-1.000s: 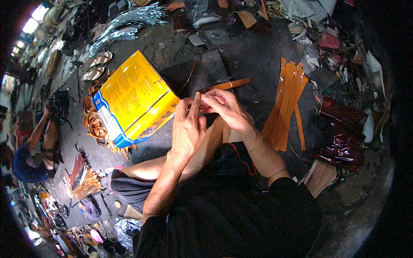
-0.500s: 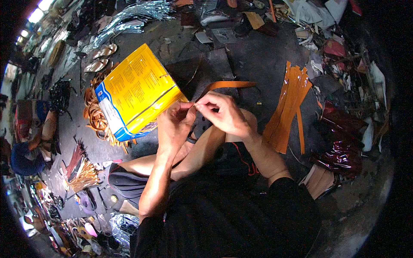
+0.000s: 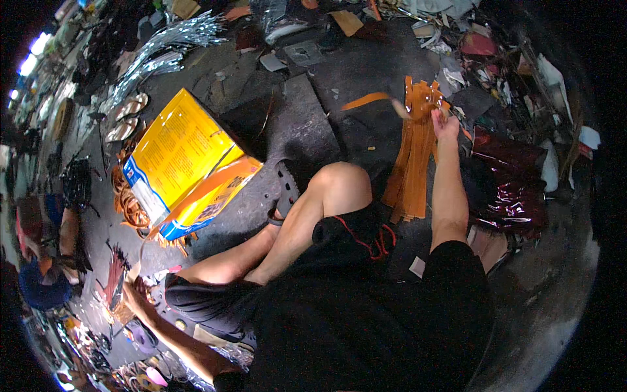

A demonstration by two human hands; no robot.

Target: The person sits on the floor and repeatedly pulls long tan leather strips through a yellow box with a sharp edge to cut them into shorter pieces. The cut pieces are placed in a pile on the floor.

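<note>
My left hand is low at the left, beside a bundle of maroon and tan strips. A long orange-brown strip trails from its closed fingers across the side of a yellow and blue box. At the far right my right hand reaches to the upper end of a flat bundle of orange strips, its fingers closed. From there a single orange strip sticks out leftward, partly smeared by motion. My fingertips are small and partly hidden here.
Coiled brown strips lie under and beside the box. Silvery strips and a pair of sandals are farther off. Dark red shiny sheets lie right of my right arm. My bent knee rises between the box and the orange bundle.
My hands have parted from their pinch at the box. The left went down-left, with a strip now trailing over the box; the right went out to the orange bundle. The view has shifted.
</note>
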